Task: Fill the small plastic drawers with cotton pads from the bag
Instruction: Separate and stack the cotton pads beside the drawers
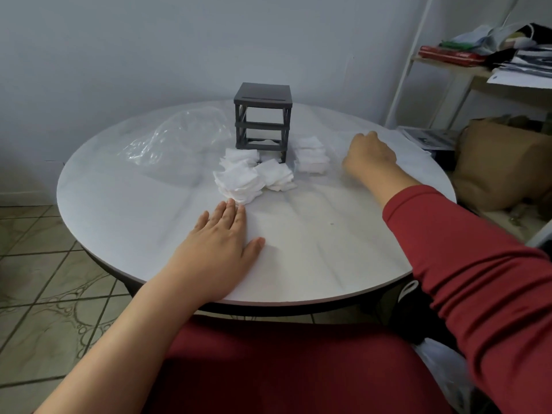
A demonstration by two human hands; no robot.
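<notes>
A dark grey drawer frame (262, 121) stands at the back middle of the round white table (149, 210); its upper two slots look empty. Loose piles of white square cotton pads (242, 177) lie in front of it. Another stack of pads (311, 154) sits to the frame's right, possibly inside a clear drawer. A crumpled clear plastic bag (176, 135) lies left of the frame. My left hand (221, 243) lies flat on the table, its fingertips touching the nearest pile. My right hand (370, 152) rests right of the stack with fingers curled under; whether it holds anything is hidden.
A white metal shelf (466, 70) with papers and clothes stands at the right against the wall. A brown paper bag (495, 162) sits beside the table's right edge. Tiled floor shows at the left. My red-clad lap is under the table's near edge.
</notes>
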